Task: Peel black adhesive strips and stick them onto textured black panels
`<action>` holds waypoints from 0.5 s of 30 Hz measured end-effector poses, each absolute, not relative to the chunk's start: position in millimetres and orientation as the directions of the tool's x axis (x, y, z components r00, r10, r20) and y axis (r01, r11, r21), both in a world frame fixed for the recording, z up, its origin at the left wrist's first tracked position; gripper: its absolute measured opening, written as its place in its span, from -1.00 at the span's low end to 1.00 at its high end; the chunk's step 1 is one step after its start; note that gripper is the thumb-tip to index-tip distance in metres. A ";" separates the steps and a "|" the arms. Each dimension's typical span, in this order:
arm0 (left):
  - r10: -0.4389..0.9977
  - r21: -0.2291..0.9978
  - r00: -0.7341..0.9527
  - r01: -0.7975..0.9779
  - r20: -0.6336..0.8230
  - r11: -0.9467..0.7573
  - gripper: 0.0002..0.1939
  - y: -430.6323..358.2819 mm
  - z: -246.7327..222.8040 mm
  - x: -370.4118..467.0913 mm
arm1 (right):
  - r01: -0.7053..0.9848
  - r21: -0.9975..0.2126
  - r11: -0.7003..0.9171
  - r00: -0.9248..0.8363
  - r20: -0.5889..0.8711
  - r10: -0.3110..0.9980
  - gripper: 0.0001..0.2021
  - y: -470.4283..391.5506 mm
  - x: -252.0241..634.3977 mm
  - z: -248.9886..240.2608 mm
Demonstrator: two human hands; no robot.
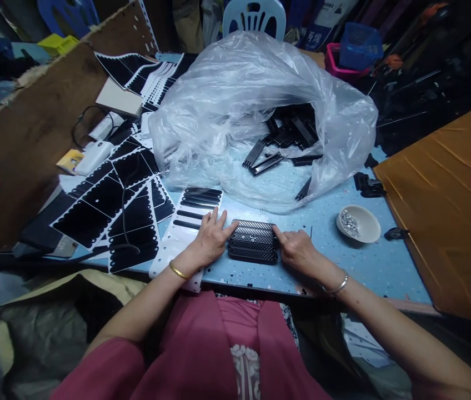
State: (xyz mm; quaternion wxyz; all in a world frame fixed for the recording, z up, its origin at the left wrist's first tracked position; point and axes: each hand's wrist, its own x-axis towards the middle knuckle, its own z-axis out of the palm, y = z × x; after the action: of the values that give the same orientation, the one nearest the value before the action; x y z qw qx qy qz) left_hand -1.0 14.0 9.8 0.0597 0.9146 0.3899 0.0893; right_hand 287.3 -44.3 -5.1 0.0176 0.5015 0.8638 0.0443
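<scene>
In front of me, a row of black bar-shaped pieces [253,243] with a patterned top lies side by side on the blue table. A few tiny silvery bits sit on the row. My left hand [210,239] rests with fingers spread, its index fingertip at the row's upper left end. My right hand [299,250] has its index finger stretched to the upper right end; its other fingers curl underneath, partly hidden. A white sticker sheet [173,250] with black strips lies partly under my left hand and forearm.
A large clear plastic bag [235,83] gapes open, with black bars [297,128] inside. A white bowl [366,225] of small silvery parts stands right. Black sticker sheets [89,211] cover the left side. An orange-brown panel [452,205] borders the right, a wooden board [23,133] the left.
</scene>
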 end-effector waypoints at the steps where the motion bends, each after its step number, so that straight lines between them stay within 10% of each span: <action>1: 0.721 0.171 0.682 0.701 0.121 -0.692 -0.30 14.0 9.9 -2.7 | 0.864 0.097 0.494 -0.498 0.018 0.867 -0.43 -44.4 287.5 -5.7; 15: 0.670 0.083 0.738 0.665 0.078 -0.742 -0.38 12.4 7.1 -1.8 | 0.851 0.081 0.519 -0.522 0.029 0.852 -0.41 -43.0 291.1 -11.2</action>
State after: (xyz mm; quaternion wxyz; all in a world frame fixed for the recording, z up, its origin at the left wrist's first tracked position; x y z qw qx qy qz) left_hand -1.8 12.4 7.1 0.0250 0.9319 0.3582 0.0514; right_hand 291.1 -43.0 -11.2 0.0071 0.4888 0.8713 0.0427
